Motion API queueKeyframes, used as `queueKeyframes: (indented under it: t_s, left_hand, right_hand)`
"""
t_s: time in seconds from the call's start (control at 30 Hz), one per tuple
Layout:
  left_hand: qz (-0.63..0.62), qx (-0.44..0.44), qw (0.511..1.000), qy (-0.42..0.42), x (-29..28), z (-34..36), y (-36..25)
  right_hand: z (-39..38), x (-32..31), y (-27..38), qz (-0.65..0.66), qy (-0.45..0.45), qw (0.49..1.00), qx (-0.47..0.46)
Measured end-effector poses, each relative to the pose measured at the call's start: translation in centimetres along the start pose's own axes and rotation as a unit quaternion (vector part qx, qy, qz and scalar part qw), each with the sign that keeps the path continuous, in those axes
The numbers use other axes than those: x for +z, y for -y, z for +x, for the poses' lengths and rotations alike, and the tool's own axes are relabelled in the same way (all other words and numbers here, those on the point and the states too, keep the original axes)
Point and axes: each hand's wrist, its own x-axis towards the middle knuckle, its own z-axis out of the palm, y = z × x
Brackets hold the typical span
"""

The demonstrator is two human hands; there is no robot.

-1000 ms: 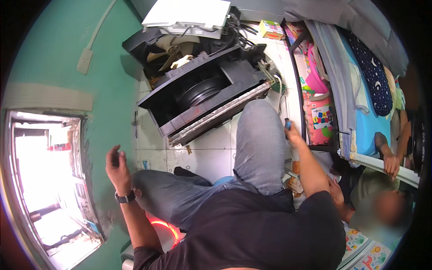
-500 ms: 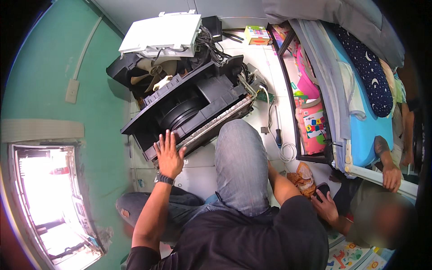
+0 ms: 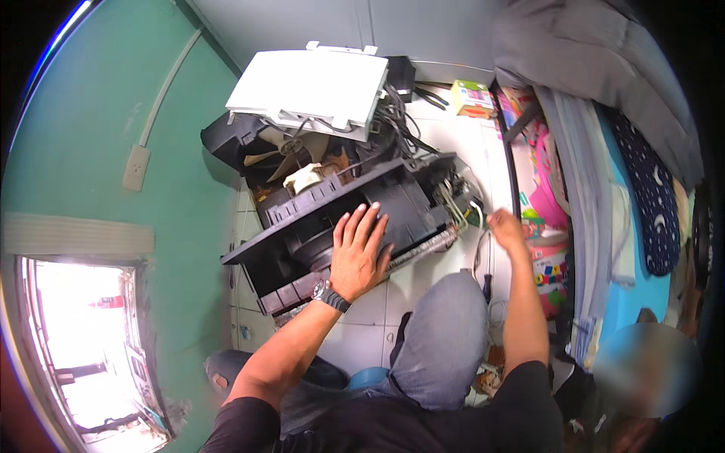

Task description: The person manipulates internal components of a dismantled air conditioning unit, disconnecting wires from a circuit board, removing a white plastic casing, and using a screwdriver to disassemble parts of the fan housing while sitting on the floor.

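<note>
A partly opened air conditioner unit lies on the floor ahead of me, its black plastic housing (image 3: pixel 400 200) slanting up to the right. My left hand (image 3: pixel 361 257), with a watch on the wrist, rests over the front of this housing, its fingers stretched out and slightly spread. Along the housing's near edge runs a metal finned coil (image 3: pixel 423 249). My right hand (image 3: pixel 506 229) is beside the unit's right end, close to bent pipes (image 3: pixel 453 204) and a white cable (image 3: pixel 478 245). Its fingers are curled closed, and what they hold, if anything, is hidden.
Behind the housing are a beige fan blade (image 3: pixel 291 155), a white metal panel (image 3: pixel 310 87) and tangled black cables (image 3: pixel 396 124). A screwdriver (image 3: pixel 487 287) lies right of my knee. A bed frame with bedding (image 3: pixel 581 196) stands at right; a person (image 3: pixel 646 370) is at lower right.
My left hand has moved right and forward onto the middle of the housing. My right hand has come up from low beside my knee to the unit's right end. The view has shifted.
</note>
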Motion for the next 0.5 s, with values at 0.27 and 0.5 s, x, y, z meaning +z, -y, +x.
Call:
queueKeyframes:
  t_s: [0.27, 0.5]
  left_hand:
    - [0.105, 0.007, 0.988, 0.111, 0.1, 10.0, 8.1]
    - [0.140, -0.004, 0.980, 0.142, 1.2, 11.0, 8.7]
  right_hand:
    - [24.8, -1.7, 14.3, 0.124, -0.067, 0.977, -0.157]
    - [39.3, 4.5, 23.3, -0.007, -0.043, 0.992, -0.120]
